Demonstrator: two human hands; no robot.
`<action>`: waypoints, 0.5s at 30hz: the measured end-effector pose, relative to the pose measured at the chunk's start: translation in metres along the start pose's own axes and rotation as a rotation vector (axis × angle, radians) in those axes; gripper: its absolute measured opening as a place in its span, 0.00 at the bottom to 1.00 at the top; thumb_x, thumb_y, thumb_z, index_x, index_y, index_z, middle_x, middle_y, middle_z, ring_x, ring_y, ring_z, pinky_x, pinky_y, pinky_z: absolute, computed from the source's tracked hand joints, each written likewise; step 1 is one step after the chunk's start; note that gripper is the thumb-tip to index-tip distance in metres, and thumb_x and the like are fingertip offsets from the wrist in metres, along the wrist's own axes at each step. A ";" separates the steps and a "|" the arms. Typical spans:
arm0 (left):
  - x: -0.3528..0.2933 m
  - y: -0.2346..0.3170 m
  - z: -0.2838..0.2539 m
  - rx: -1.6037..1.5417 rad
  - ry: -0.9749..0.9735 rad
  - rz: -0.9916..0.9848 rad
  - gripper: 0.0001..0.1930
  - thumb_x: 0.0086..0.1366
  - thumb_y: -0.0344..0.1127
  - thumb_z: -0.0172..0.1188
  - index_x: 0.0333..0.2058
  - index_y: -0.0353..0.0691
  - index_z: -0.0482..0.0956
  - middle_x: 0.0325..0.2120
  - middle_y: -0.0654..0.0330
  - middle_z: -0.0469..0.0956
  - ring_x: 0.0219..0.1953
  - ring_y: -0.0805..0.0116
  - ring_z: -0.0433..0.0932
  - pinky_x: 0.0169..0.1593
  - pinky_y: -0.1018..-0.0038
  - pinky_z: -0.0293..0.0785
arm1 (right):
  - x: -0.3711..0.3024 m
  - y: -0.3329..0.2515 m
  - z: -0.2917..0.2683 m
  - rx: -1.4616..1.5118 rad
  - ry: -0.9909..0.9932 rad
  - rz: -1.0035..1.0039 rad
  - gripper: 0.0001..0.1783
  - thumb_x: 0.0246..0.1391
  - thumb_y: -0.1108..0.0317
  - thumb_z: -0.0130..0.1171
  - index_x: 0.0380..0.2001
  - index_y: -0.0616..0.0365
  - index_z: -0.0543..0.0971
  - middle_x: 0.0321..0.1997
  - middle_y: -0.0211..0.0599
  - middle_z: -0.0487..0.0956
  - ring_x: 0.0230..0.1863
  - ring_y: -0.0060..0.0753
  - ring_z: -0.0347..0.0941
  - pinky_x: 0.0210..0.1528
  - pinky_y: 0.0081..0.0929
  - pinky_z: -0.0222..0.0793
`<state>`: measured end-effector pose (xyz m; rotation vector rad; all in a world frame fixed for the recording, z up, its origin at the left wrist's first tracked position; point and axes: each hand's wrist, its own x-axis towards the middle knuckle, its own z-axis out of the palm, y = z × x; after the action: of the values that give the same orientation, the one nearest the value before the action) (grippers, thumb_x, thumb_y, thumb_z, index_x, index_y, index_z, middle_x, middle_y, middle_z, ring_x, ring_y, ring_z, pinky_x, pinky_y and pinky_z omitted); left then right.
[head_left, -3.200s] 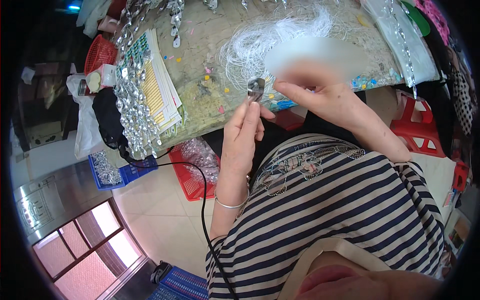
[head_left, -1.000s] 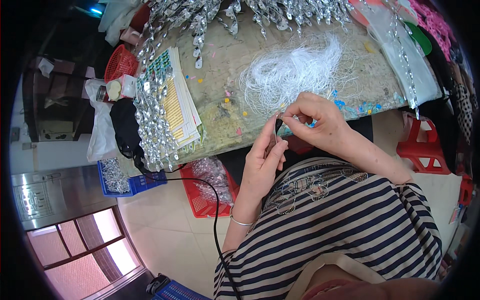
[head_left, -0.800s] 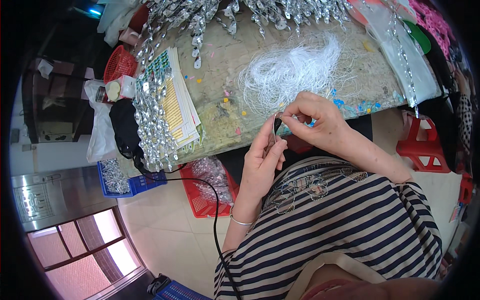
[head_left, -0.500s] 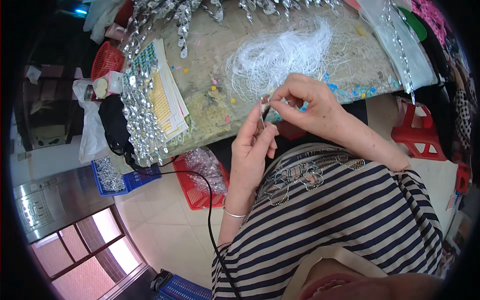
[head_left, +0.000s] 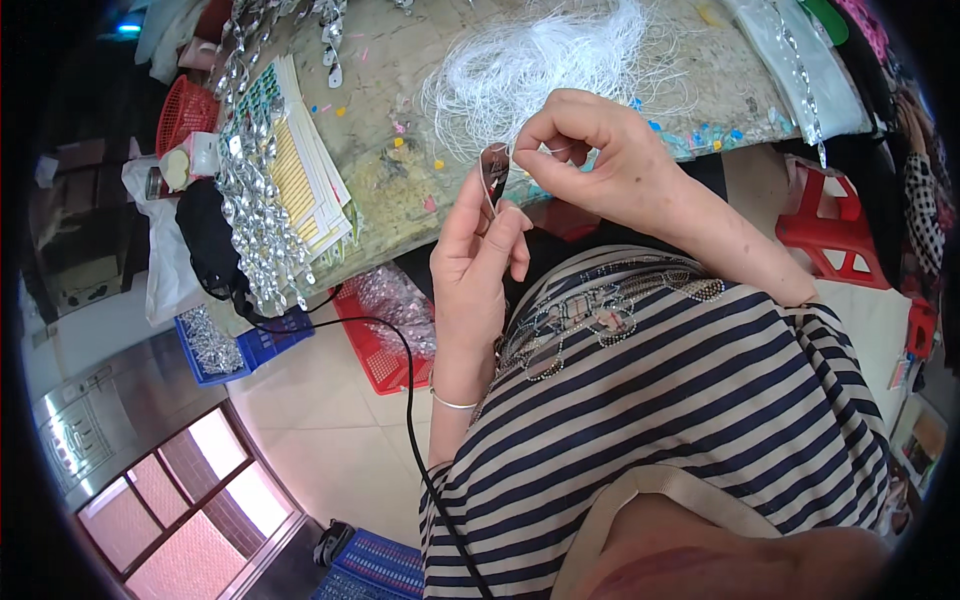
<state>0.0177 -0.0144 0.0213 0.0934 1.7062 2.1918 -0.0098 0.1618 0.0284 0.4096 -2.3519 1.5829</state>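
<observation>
My left hand (head_left: pixel 468 270), closed, pinches a small flat shiny pendant piece (head_left: pixel 494 168) upright between thumb and fingers. A white string runs down from its top toward my thumb. My right hand (head_left: pixel 615 155) is just right of it, thumb and forefinger pressed together at the pendant's upper end. They grip white string there, though only a short bit shows. Both hands are above the table's near edge. Beyond them a loose tangled heap of white string (head_left: pixel 545 70) lies on the worn table (head_left: pixel 385 215).
Strands of silvery beads (head_left: pixel 262 220) hang over printed cards (head_left: pixel 315 190) at the left. A red basket (head_left: pixel 185 115) stands behind. Below the table are a red tray (head_left: pixel 375 345) and a blue tray (head_left: pixel 262 345). A black cable (head_left: pixel 410 400) runs down past my left arm. Red stools (head_left: pixel 835 225) stand right.
The whole view has shifted, so table and hands sit further up and left. The pendant shows more of its dark face. Both hands keep their pinch.
</observation>
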 end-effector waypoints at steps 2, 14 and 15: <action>0.001 -0.001 0.001 -0.022 0.030 0.003 0.25 0.66 0.29 0.52 0.61 0.38 0.61 0.29 0.65 0.72 0.23 0.84 0.66 0.24 0.88 0.63 | -0.002 -0.001 -0.001 0.002 -0.019 -0.001 0.04 0.48 0.69 0.61 0.27 0.57 0.78 0.22 0.28 0.71 0.23 0.22 0.67 0.26 0.20 0.64; -0.001 -0.006 -0.002 -0.048 0.045 0.006 0.24 0.67 0.30 0.52 0.60 0.37 0.62 0.29 0.66 0.72 0.23 0.85 0.65 0.23 0.88 0.63 | -0.008 -0.005 -0.001 0.028 -0.042 -0.034 0.02 0.49 0.72 0.61 0.27 0.56 0.78 0.22 0.26 0.70 0.23 0.19 0.64 0.26 0.18 0.61; -0.001 -0.006 -0.002 -0.046 0.044 0.004 0.24 0.67 0.30 0.52 0.60 0.37 0.62 0.29 0.66 0.72 0.23 0.85 0.65 0.23 0.88 0.63 | -0.008 -0.005 -0.001 0.027 -0.049 -0.044 0.02 0.49 0.72 0.61 0.27 0.56 0.78 0.22 0.26 0.70 0.23 0.20 0.64 0.25 0.19 0.61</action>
<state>0.0194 -0.0151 0.0153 0.0371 1.6792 2.2506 -0.0001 0.1616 0.0297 0.5075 -2.3431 1.6038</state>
